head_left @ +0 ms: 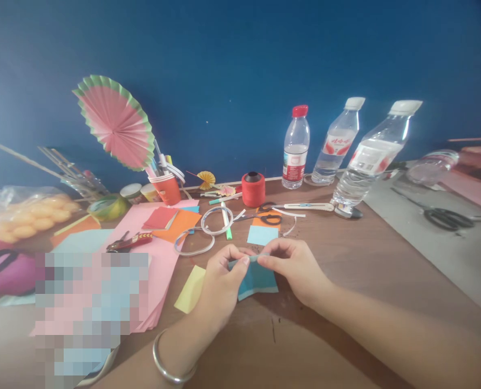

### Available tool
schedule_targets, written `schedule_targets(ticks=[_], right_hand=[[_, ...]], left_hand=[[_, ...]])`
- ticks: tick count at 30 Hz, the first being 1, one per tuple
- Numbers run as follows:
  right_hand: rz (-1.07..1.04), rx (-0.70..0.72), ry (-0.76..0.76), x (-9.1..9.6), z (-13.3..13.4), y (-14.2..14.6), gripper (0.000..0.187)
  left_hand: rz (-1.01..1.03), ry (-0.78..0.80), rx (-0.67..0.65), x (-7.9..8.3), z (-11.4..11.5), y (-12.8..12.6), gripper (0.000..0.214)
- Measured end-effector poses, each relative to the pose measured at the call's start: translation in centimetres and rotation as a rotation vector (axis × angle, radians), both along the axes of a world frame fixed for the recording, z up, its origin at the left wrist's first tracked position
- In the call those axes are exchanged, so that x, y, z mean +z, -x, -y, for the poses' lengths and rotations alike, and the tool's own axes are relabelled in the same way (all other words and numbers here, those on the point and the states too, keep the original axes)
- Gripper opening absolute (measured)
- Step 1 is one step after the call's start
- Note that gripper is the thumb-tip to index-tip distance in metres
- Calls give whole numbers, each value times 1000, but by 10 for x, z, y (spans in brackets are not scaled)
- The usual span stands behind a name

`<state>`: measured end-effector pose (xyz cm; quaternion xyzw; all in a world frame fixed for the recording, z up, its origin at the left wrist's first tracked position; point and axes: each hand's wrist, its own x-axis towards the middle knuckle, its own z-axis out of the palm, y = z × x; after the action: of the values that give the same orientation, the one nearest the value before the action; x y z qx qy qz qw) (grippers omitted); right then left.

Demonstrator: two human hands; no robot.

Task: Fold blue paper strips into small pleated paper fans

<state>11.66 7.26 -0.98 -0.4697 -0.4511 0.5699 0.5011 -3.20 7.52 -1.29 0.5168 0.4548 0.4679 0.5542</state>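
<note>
Between my two hands is a small sheet of blue paper [260, 278], its top edge folded over into a narrow strip. My left hand [226, 275] pinches that strip near its left end, thumb on top. With thumb and fingertips, my right hand [295, 267] pinches the same edge a little to the right. The lower part of the sheet hangs just above or on the table; which one, I cannot tell. Partly behind my left hand lies a yellow paper slip [190, 289]. Beyond my fingers sits a light blue paper square [263, 235].
Black scissors [270, 219], a white utility knife [309, 207] and a red thread spool [253, 190] lie beyond my hands. Three water bottles [296, 154] stand at the back right. Leftward are tape rings [194, 243], pink sheets [165, 275], pliers [130, 242] and a red cup [167, 190].
</note>
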Motion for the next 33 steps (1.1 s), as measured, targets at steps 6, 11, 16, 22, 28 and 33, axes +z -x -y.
schedule_targets(ticks=[6,11,16,22,28,33], right_hand=[[-139,16,6,-7,-3,0,10],[-204,-64,9,-11,-9,-3,8],[-123,-30,-68,-7,-10,-5,16],[229,14,-102,-4,-6,-5,13],[225,76,-118,-4,-7,-6,12],[81,73,-59,-6,-8,-5,14]], left_hand=[[43,1,20,-3,-1,0,15],[67,93,57,-2,-4,0,17],[57,126,60,1,-6,-1,19],[-157,61,8,4,-5,-1,21],[-10,155,-9,3,-3,0,28],[51,152,14,-2,-4,1,31]])
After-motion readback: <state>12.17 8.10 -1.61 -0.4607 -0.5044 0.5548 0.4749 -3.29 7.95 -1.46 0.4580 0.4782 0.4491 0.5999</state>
